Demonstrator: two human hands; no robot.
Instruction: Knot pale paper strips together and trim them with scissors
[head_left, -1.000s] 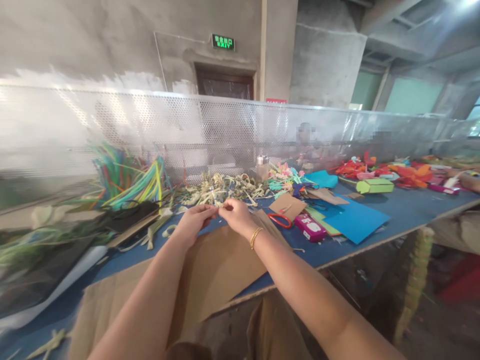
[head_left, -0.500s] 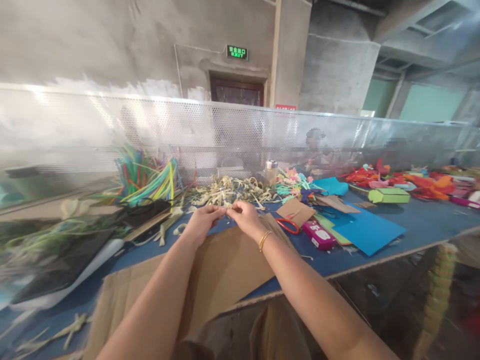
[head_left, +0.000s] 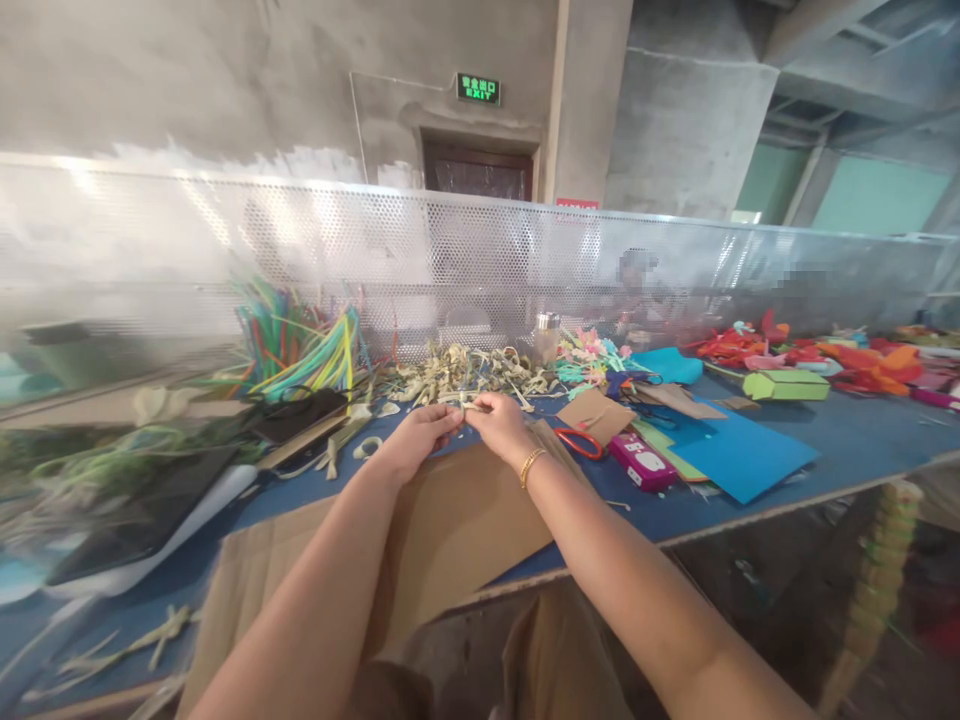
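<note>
My left hand (head_left: 421, 440) and my right hand (head_left: 498, 424) meet fingertip to fingertip over the near side of the table. Both are closed in a pinch on a small pale strip of dried husk (head_left: 468, 402), mostly hidden by the fingers. A bracelet circles my right wrist. Just beyond the fingers spreads a heap of curled, dried pale husk pieces (head_left: 450, 372). Under my forearms lies a brown cardboard sheet (head_left: 469, 530), reaching over the table's front edge.
Red-handled scissors (head_left: 579, 444), a purple box (head_left: 641, 462) and blue paper (head_left: 739, 455) lie to the right. Colourful pipe cleaners (head_left: 300, 350) stand at the back left, near a black tray-like object (head_left: 142, 520). A perforated metal screen (head_left: 480, 250) bounds the far side.
The view has shifted slightly, so the scene sits a little higher at the top. My fingertips have moved slightly apart, and more of the pale strip shows between them.
</note>
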